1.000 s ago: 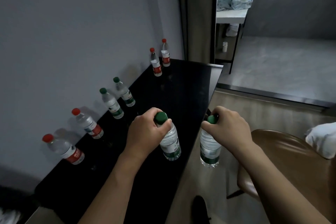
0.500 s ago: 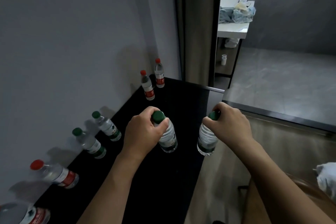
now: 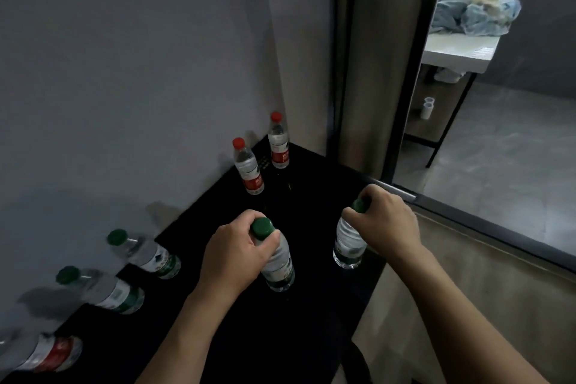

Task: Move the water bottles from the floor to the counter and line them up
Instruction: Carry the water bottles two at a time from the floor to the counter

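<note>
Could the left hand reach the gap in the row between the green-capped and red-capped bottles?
Probably yes. The left hand grips a green-capped bottle over the black counter, and the stretch of counter toward that gap by the wall looks bare.

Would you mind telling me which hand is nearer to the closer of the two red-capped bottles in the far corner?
Left. The left hand, gripping a green-capped bottle, sits just in front of the red-capped bottle; the right hand, holding another bottle, is farther off, near the counter edge.
</note>
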`<move>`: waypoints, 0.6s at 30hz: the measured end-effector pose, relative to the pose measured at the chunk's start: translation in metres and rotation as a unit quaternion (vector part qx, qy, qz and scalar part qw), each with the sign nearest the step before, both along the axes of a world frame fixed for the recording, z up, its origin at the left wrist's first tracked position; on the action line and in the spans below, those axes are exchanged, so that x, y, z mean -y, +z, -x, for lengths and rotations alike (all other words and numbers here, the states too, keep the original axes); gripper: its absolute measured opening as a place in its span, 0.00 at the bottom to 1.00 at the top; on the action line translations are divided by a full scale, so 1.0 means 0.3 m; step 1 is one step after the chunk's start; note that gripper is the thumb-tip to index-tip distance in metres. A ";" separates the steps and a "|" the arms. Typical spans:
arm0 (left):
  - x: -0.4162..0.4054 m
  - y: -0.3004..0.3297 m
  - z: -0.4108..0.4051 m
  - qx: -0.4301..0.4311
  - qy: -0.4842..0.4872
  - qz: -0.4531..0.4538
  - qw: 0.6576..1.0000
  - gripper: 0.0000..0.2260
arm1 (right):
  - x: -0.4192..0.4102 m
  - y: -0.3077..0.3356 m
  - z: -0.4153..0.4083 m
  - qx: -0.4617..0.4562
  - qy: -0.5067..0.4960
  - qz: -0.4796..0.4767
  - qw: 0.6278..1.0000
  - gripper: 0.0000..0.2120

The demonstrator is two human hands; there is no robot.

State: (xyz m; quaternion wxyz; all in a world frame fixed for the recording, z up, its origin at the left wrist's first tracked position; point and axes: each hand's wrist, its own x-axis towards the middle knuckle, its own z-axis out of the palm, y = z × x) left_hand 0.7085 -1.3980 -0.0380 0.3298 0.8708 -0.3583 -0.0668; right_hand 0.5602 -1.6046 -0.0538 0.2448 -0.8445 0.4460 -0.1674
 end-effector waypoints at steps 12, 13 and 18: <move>0.522 -0.076 -0.252 0.023 0.080 -0.068 0.994 0.10 | 0.550 -0.058 -0.439 -0.028 0.131 -0.009 0.991 0.12; 0.555 -0.090 -0.271 0.021 0.082 -0.077 0.993 0.10 | 0.580 -0.070 -0.476 -0.033 0.141 -0.010 0.989 0.12; 0.671 -0.162 -0.358 0.018 0.094 -0.129 0.987 0.11 | 0.666 -0.139 -0.620 -0.068 0.188 -0.009 0.980 0.12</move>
